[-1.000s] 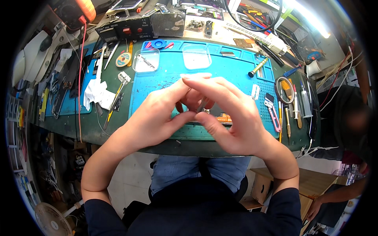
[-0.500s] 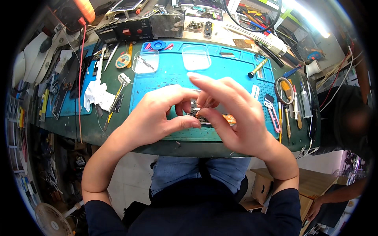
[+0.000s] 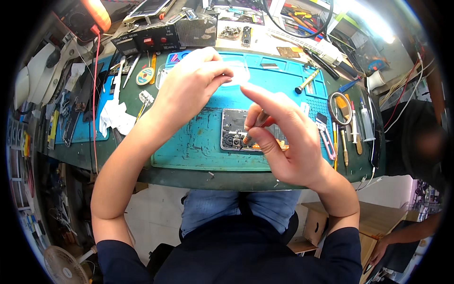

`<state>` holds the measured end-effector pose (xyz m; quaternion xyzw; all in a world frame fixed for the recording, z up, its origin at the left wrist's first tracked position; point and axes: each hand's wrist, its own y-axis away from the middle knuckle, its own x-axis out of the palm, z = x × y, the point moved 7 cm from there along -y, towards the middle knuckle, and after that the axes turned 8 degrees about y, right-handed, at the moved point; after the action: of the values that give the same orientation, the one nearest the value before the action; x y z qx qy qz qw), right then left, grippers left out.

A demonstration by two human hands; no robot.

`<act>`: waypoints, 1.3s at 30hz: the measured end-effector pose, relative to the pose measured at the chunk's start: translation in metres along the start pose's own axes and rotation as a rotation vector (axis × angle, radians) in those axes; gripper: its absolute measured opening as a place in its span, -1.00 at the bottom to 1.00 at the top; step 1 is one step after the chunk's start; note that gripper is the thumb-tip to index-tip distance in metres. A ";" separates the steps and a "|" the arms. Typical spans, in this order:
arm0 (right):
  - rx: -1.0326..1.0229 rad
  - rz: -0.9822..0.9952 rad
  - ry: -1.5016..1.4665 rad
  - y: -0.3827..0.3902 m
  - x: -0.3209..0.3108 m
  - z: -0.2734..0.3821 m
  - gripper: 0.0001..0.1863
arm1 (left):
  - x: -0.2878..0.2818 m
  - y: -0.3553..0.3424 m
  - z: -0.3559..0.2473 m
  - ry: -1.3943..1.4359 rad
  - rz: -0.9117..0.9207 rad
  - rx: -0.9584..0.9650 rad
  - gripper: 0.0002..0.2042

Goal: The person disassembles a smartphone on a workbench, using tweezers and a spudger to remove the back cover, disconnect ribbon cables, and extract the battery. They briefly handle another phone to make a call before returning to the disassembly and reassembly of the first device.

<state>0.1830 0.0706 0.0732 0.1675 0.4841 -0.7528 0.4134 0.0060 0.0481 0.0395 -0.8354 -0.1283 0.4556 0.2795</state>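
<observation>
My left hand (image 3: pixel 190 84) is raised over a clear plastic box (image 3: pixel 235 68) at the back of the blue silicone mat (image 3: pixel 184 158). Its fingertips are pinched; anything between them is too small to make out. My right hand (image 3: pixel 288 142) is closed on a slim screwdriver (image 3: pixel 258 119), held slanting down over an opened phone (image 3: pixel 229 124). The screwdriver's lower end is by the phone's camera module; whether it touches is unclear. The phone lies on the mat with its inner parts exposed, partly hidden behind my right hand.
Tweezers, syringes (image 3: pixel 365 120), a tape ring (image 3: pixel 339 108) and a pink-handled cutter (image 3: pixel 326 137) lie at the right; white tissue (image 3: pixel 113 120) and a solder-wick spool (image 3: pixel 145 75) at the left. A black power supply (image 3: pixel 142 40) stands behind. Another person's arm (image 3: pixel 416 232) is at the lower right.
My hands have parted. My left hand has moved up and left toward the plastic boxes; my right hand stays over the phone, now showing more of the screwdriver and phone.
</observation>
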 end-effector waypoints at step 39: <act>-0.014 -0.009 -0.044 -0.004 0.001 0.010 -0.50 | 0.010 0.044 -0.053 0.672 0.183 -0.280 -0.30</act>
<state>0.1806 0.0625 0.0801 0.1455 0.4808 -0.7549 0.4217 0.0542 -0.0017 0.0298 -0.9764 -0.0154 0.1572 0.1474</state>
